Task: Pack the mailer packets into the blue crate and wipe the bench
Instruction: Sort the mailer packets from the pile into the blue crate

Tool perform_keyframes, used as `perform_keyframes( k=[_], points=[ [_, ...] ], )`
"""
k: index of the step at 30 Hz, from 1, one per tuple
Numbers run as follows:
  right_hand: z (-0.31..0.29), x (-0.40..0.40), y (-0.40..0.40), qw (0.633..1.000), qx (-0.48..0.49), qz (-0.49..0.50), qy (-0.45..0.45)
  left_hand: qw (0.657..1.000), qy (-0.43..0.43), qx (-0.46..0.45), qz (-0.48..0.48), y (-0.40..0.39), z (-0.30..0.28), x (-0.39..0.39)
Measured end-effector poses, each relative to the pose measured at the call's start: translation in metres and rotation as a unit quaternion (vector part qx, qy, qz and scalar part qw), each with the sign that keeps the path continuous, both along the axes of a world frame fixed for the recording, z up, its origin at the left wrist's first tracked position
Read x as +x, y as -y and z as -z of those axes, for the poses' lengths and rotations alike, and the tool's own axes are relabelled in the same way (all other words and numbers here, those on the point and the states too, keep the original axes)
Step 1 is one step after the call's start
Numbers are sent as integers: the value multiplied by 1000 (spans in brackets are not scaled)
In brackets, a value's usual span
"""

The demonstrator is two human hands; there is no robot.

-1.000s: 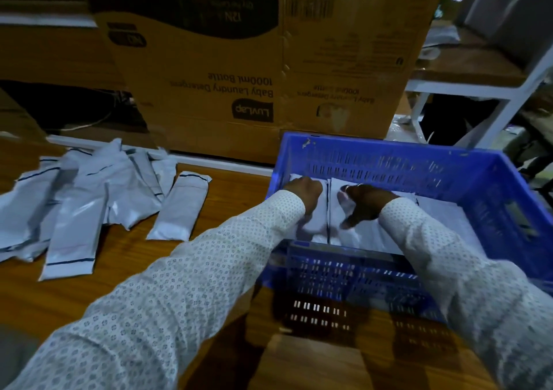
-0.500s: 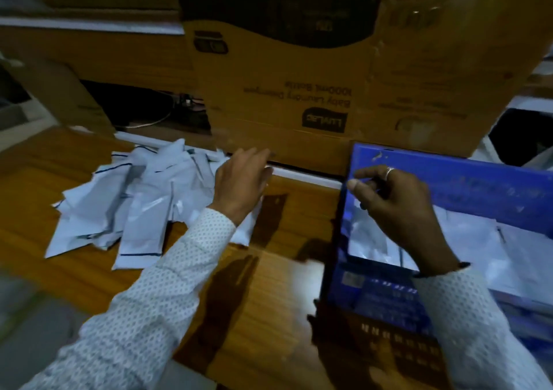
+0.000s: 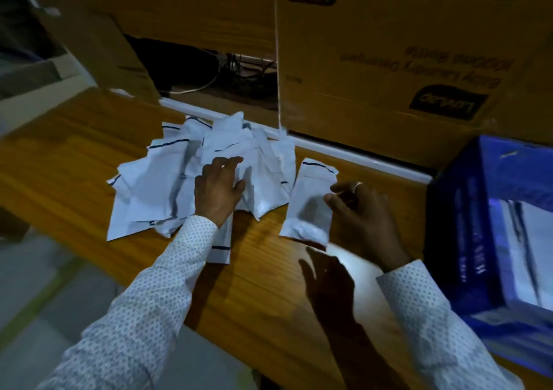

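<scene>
Cardboard box (image 3: 404, 60) behind packet pile (image 3: 185, 180)

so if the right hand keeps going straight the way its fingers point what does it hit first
Most likely the single mailer packet lying apart from the pile: the right hand points left at its edge, fingertips almost on it. Contact is unclear in the blur. Beyond it lies the packet pile.

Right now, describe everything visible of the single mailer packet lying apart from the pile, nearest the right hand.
The lone mailer packet is a white, plastic-looking, elongated pouch with a dark stripe near its far end. It lies flat on the wooden bench, just right of the pile of packets and apart from it. The right hand reaches its right edge; whether the fingers already touch it is unclear.
</scene>
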State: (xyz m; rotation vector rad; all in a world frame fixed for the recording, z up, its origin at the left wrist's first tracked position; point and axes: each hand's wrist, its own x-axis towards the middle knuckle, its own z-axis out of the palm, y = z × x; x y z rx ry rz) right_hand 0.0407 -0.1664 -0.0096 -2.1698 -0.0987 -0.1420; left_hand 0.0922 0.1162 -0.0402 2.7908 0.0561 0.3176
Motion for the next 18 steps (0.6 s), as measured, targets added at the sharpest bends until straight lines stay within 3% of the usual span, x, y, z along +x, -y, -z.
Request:
perform_keyframes(
  k=[7,13,18],
  points=[
    [74,41,-35,991,-110,47,-63,997,-74,-27,-23,-48,20,31],
    [104,62,-45,971,-188,54,-138,1000,-3,-13,8,-68,40,-5],
    [104,71,-49,960,-221,56,-166,996,-84,29,-15,-72,55,-19]
  ],
)
